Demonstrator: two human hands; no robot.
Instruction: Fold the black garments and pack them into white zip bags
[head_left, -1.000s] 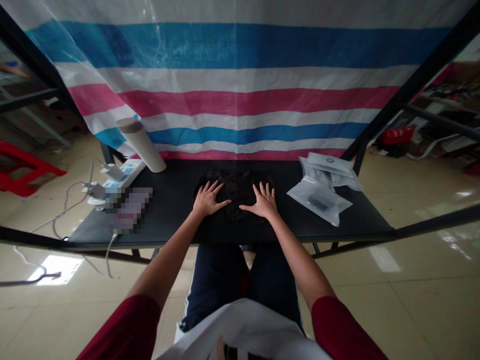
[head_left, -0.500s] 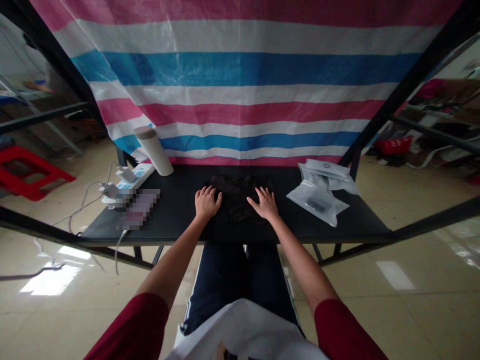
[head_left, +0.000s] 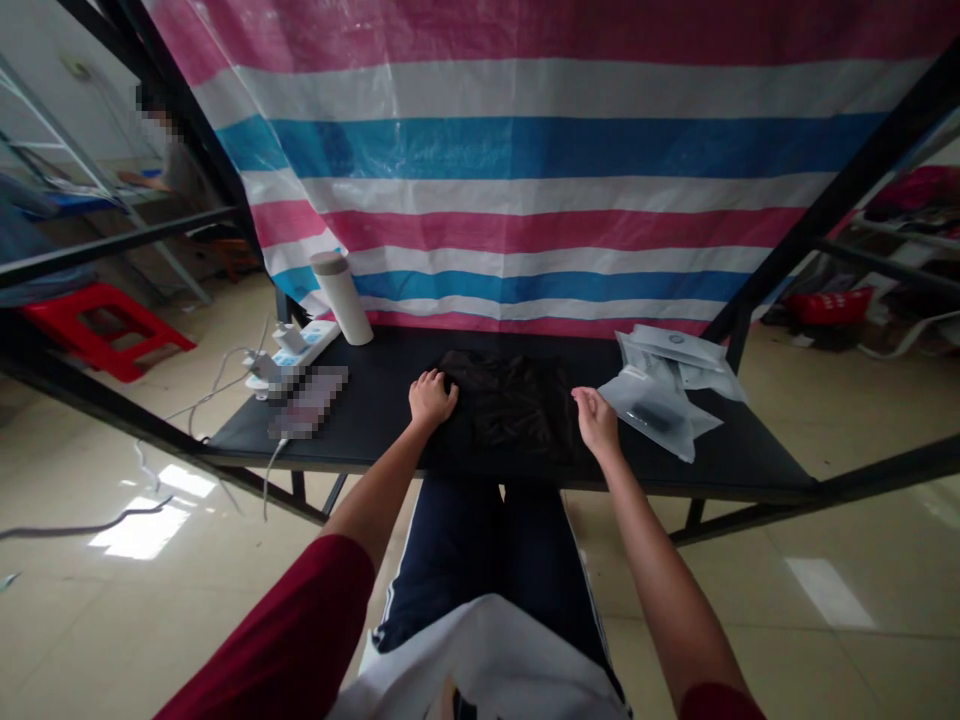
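A crumpled black cloth (head_left: 514, 400) lies on the black tabletop in front of me, its outline hard to make out against the dark surface. At its left edge rests my left hand (head_left: 433, 400), palm down and open, with the thumb apart from the bent fingers. My right hand (head_left: 598, 422) is beside the cloth's right edge, turned on its side with thumb and fingers drawn together. Whether a bit of cloth is between those fingertips cannot be seen. Just right of that hand lie several frosted plastic bags (head_left: 652, 405), one with a dark item inside.
On the left stand a pale bottle (head_left: 345, 300) and a power strip (head_left: 319, 340) with plugged-in chargers, with a blurred-out phone (head_left: 309, 402) and cable nearby. A striped tarp (head_left: 510, 220) hangs behind the table (head_left: 390, 450). Farther left are a red stool (head_left: 112, 325) and a person.
My right hand has slid right off the cloth to its edge, and its spread fingers have drawn together. My left hand stays at the left edge. The view has turned slightly left.
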